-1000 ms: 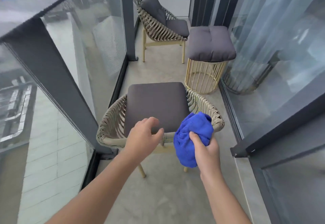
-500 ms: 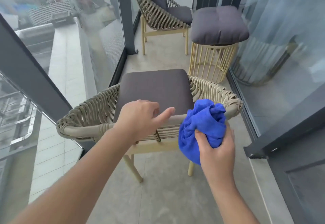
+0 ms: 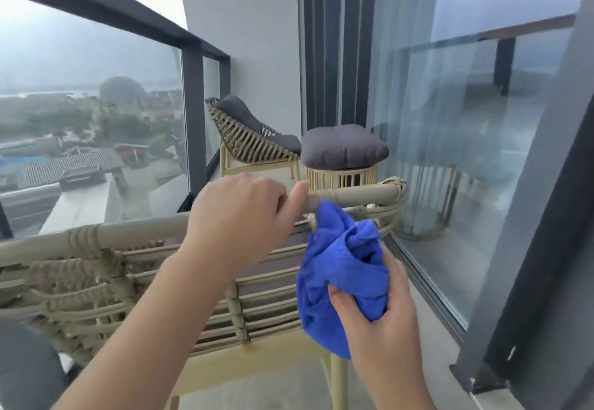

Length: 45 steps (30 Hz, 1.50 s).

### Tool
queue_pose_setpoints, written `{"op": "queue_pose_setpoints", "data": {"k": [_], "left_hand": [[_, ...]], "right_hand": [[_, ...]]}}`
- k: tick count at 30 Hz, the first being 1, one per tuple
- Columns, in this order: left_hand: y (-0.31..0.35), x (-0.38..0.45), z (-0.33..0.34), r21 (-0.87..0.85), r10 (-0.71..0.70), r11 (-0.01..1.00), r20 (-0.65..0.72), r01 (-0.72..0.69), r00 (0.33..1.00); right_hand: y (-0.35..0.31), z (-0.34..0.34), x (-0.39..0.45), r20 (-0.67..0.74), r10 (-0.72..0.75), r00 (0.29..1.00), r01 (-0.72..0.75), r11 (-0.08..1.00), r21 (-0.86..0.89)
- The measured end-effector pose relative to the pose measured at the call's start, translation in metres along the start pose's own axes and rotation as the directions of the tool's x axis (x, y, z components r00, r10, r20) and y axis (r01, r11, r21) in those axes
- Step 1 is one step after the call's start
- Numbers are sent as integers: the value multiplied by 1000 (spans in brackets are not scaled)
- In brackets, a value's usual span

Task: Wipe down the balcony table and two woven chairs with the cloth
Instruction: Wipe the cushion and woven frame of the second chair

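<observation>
**Two chairs, one desk, one cloth: wiping begins at the near chair**

Two hands are at the near chair (image 3: 106, 268), seen from the head camera, the only view. The left hand (image 3: 238, 220) is closed over the top rail (image 3: 350, 195) of the chair back, fingers curled round it and thumb stretched along the rail. The right hand (image 3: 382, 316) holds the cloth (image 3: 340, 268), blue and bunched, its fingers pinching the lower folds; the upper end of the bundle touches the rail just beside the left thumb.

My judgement is that the first chair is the step in hand, with the left hand steadying the frame. The next move calls for pressing the cloth onto the rail and running it along, then down into the woven slats, where a bunched cloth may need flattening to reach the gaps.

Counted: two woven chairs, the near one and a far chair (image 3: 250, 139) by the glass railing (image 3: 96, 126); one small round desk (image 3: 344, 175) with a grey cushion (image 3: 344, 146) on top, just beside the far chair; one cloth. Both the desk and the far chair stand well apart from the hands, and I take them as not yet wiped.
</observation>
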<state>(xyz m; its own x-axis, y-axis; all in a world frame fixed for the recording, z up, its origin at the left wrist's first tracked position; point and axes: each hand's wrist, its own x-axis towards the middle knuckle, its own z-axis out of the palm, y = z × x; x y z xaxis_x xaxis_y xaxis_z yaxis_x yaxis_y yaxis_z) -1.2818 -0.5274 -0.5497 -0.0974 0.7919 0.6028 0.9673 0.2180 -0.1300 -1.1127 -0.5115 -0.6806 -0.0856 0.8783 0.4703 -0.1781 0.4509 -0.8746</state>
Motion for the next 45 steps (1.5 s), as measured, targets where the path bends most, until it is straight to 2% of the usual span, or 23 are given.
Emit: {"op": "queue_pose_setpoints", "data": {"k": [2,5,9,11,13,16,20,26,29,32,37,42,45], "left_hand": [[-1,-2,5,4,50,999,-77,-50,996],[1,-7,9,-7,70,997,-149,-72,986],[1,-10,9,-2,62,998,-128,-63,990],[-2,-8,5,-13,57,998,-102,-59,993],[-2,-6,3,-19,54,998,-105,-56,993],[-1,-5,4,4,59,998,-150,-59,987],[-1,-6,7,35,72,997,-125,-68,990],[-4,-4,9,-62,50,997,-100,-57,994],[-5,-3,6,-66,53,996,-119,-62,992],[-4,-4,5,-65,75,994,-140,-85,987],[-1,-5,6,-57,82,994,-128,-90,988],[-2,-6,6,-38,73,996,-133,-79,988],[-2,-7,6,-44,71,996,-148,-79,986]], "right_hand": [[30,-6,-12,-36,-18,999,18,1000,5],[59,-14,-23,-150,34,988,-32,999,18],[42,-12,-16,-274,89,958,-101,994,-31],[19,-6,3,-307,39,951,-53,998,-34],[4,2,23,-346,-83,934,66,996,-62],[14,19,40,-374,-249,893,202,966,-161],[56,40,30,-363,-353,862,253,921,-295],[75,36,18,-357,-371,857,268,913,-306],[103,34,13,-331,-291,898,197,937,-289],[152,31,2,-311,-154,938,42,940,-338],[200,28,-15,-308,45,950,-154,929,-338],[189,26,-12,-311,94,946,-187,940,-285],[165,21,-16,-346,58,937,-127,975,-182]]}}
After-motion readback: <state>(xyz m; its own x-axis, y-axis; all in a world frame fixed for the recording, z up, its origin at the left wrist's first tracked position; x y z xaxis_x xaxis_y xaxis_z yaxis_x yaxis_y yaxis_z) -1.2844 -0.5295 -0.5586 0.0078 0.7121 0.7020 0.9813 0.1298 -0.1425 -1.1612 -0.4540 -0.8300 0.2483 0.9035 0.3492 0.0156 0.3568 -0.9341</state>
